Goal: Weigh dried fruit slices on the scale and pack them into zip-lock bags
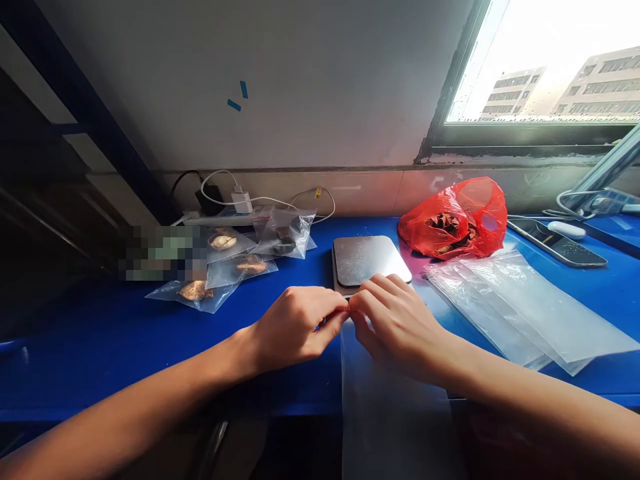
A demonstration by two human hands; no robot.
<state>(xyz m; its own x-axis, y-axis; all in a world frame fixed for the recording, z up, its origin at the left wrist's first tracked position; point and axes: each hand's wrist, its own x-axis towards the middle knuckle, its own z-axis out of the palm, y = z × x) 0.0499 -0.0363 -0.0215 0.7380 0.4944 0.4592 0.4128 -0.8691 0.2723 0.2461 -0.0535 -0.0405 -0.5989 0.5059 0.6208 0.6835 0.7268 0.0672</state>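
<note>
My left hand (300, 323) and right hand (400, 323) meet, the fingertips of each clamped on the top of a clear bag (390, 413), which hangs past the front edge of the bench (300, 387). Just beyond my fingers sits the scale (370, 260). To its right, near the back edge, are the red bag (480, 197) and, farther along, the phone (565, 243); flat bags (560, 320) lie nearer the front edge. Filled bags (253, 267) lie left, toward the back edge.
</note>
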